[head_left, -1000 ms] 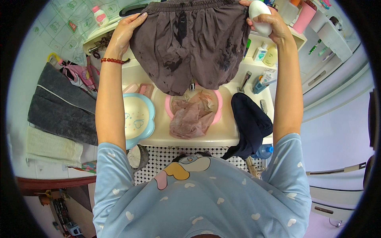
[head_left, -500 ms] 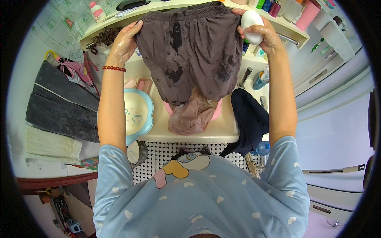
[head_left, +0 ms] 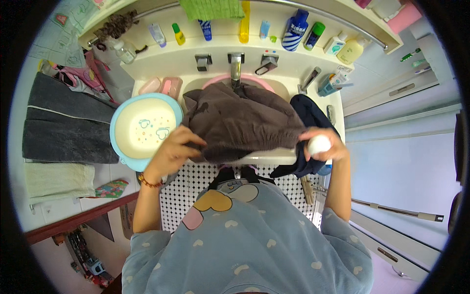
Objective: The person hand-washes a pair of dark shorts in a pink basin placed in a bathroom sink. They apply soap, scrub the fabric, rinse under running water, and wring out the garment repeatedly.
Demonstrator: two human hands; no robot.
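Dark grey-brown shorts (head_left: 245, 115) hang over the sink, their waistband toward me and their legs at the tap. My left hand (head_left: 172, 151), slightly blurred, is closed on the left end of the waistband. With fingertips on the right end, my right hand (head_left: 335, 147) also grips a white oval bar of soap (head_left: 319, 144) in its palm. Below the shorts, the rim of a pink basin (head_left: 267, 84) shows around the tap (head_left: 236, 66); what lies inside it is hidden.
A blue-rimmed cream basin (head_left: 142, 131) stands at the left. Dark navy cloth (head_left: 313, 115) drapes over the counter's right edge. Bottles and tubes line the back ledge, including a blue striped can (head_left: 295, 32). A green cloth (head_left: 213, 9) hangs from the rail above.
Both hands have come down and toward me with the shorts, whose waistband was held up by the shelf. The shorts now lie folded over the sink, and the tap has come into sight.
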